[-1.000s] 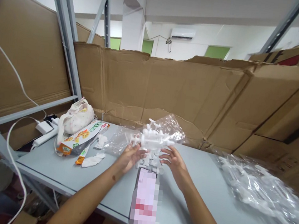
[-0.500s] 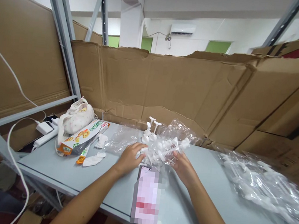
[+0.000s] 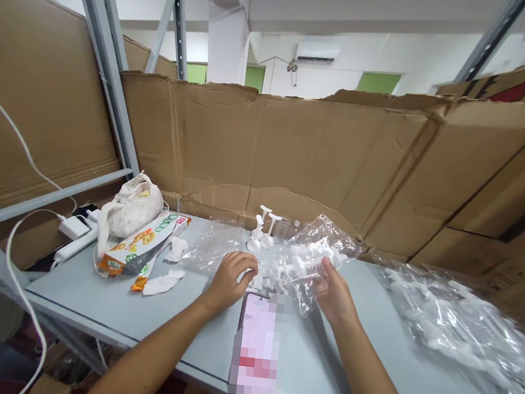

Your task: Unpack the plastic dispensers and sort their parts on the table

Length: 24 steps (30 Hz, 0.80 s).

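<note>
My right hand (image 3: 335, 297) grips a clear plastic bag (image 3: 322, 232) from its right side, thumb on top. White plastic parts (image 3: 310, 257) lie inside the bag. My left hand (image 3: 233, 280) is curled, thumb and fingertips drawn close together beside a small heap of loose white parts (image 3: 260, 278); anything between the fingertips is too small to make out. Behind the heap stand white plastic pieces (image 3: 260, 240) with T-shaped tops, next to small clear containers (image 3: 286, 228). Below the heap lies a phone (image 3: 258, 342), its screen mostly blurred out.
A flattened clear bag (image 3: 212, 248) lies left of the heap. Farther left are crumpled tissues (image 3: 165, 282), an orange-and-white packet (image 3: 148, 244) and a white cloth pouch (image 3: 135, 208). A large bag of white parts (image 3: 460, 333) covers the table's right side. Cardboard (image 3: 296, 150) walls the back.
My right hand has shifted slightly right with the bag, away from my left hand. The clear containers behind now show. My left hand has stayed nearly in place.
</note>
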{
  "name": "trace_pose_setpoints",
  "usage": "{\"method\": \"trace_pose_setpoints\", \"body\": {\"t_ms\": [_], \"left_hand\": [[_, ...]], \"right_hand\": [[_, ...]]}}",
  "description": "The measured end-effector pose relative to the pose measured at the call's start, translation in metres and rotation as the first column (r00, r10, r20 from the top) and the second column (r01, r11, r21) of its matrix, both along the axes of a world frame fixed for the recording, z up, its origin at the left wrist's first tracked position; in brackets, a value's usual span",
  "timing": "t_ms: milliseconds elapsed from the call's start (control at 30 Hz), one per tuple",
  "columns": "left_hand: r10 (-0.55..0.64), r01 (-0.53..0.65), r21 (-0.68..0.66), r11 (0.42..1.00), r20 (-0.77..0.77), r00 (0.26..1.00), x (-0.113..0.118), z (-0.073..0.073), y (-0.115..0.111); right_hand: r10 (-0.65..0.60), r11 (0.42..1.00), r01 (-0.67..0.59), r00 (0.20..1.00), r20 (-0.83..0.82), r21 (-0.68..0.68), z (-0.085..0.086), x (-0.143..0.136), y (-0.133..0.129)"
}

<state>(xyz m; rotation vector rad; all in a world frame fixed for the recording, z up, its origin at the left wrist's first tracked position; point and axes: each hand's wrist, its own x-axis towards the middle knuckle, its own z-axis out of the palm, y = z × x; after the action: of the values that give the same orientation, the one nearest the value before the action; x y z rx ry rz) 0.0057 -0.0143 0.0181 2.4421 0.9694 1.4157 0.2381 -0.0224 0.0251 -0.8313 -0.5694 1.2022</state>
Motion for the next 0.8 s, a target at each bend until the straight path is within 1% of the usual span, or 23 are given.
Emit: {"method": "trace_pose_setpoints", "body": {"t_ms": [67,167,267,333,400,500,567,667,733,800], "left_hand": [[0.028,-0.026,0.044,0.999,-0.041,0.999,0.0,-0.001,0.0],[0.065,-0.041,0.188,0.981,-0.123,0.99,0.001,-0.003,-0.002],[0.071,0.002,0.325,0.946,-0.214,0.974,0.004,-0.004,-0.006],[0.067,0.035,0.36,0.932,-0.268,0.961,0.008,-0.005,-0.008],[0.049,0.066,0.357,0.932,-0.305,0.951,0.01,-0.006,-0.009],[0.022,0.087,0.332,0.939,-0.31,0.951,0.011,-0.008,-0.008],[0.027,0.066,0.314,0.947,-0.284,0.958,0.01,-0.008,-0.007],[0.058,0.016,0.271,0.963,-0.262,0.963,0.009,-0.006,-0.007],[0.084,-0.015,0.24,0.971,-0.281,0.956,0.009,-0.006,-0.006],[0.114,-0.048,0.218,0.975,-0.306,0.945,0.009,-0.007,-0.004]], "right_hand": [[-0.015,1.0,0.015,1.0,-0.003,0.001,-0.001,0.0,0.0],[-0.01,1.0,0.01,1.0,0.001,0.004,-0.002,-0.002,0.0],[0.039,0.999,-0.039,0.999,0.024,0.027,-0.004,-0.009,-0.002],[0.074,0.997,-0.075,0.996,0.041,0.029,-0.005,-0.015,-0.004],[0.1,0.995,-0.101,0.993,0.059,0.019,-0.005,-0.021,-0.006],[0.111,0.994,-0.112,0.991,0.077,0.006,-0.004,-0.023,-0.006],[0.073,0.997,-0.074,0.996,0.05,0.013,-0.004,-0.019,-0.004],[-0.006,1.0,0.006,0.999,-0.038,0.007,-0.003,-0.007,-0.001],[-0.011,1.0,0.011,0.997,-0.08,-0.007,-0.002,-0.002,0.0],[0.013,1.0,-0.014,0.995,-0.099,-0.004,-0.002,-0.001,0.0]]}}
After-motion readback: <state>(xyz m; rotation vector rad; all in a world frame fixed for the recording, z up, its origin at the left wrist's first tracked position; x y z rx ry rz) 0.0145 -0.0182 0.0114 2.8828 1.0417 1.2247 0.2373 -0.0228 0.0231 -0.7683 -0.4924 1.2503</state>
